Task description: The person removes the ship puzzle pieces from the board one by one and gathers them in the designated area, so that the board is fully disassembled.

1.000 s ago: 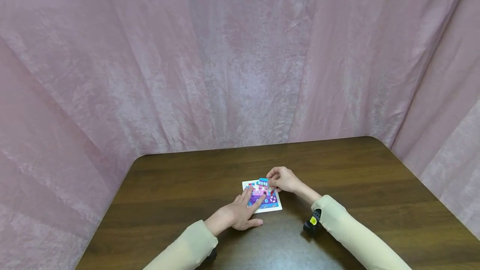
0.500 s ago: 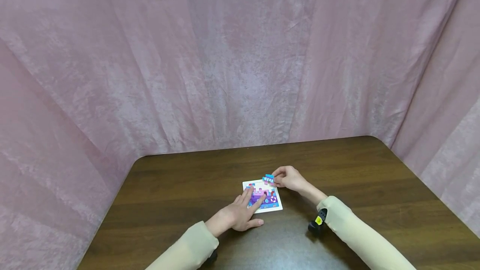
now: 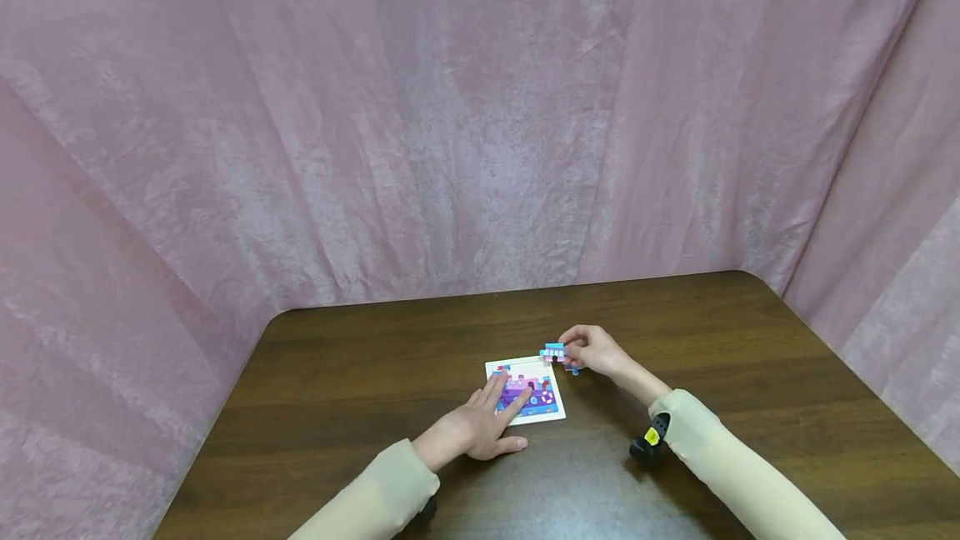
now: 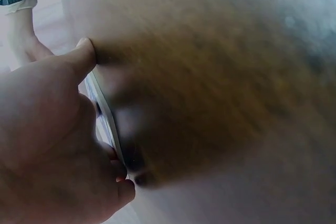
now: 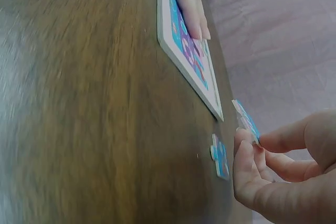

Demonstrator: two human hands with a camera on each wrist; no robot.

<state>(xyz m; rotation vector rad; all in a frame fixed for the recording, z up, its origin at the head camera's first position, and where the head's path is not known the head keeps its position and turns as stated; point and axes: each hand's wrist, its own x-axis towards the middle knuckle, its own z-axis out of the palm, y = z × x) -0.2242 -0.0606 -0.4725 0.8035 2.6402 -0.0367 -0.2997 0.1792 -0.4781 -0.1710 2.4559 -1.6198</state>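
A small jigsaw puzzle with a purple and pink boat picture lies in a white-rimmed tray [image 3: 545, 419] on the table. My left hand [image 3: 474, 427] rests on it, fingers extended across the picture and thumb on the table. Just beyond the tray's far right corner, my right hand [image 3: 597, 354] pinches a blue and pink puzzle piece [image 3: 553, 352] with white windows between thumb and fingertips. The right wrist view shows this piece [image 5: 246, 120] raised off the table. Beneath the right hand, a loose blue puzzle piece [image 5: 221, 157] lies on the wood. White tray bottom shows in the puzzle's upper part.
The brown wooden table [image 3: 390, 357] extends around the tray on every side. A pink curtain [image 3: 480, 148] hangs behind its far edge. Each wrist wears a black camera, the right one [image 3: 647, 444] close above the tabletop.
My right hand has lifted the windowed piece from the top of the puzzle and carried it right, past the tray's corner. A loose piece now shows beneath that hand. My left hand stays put.
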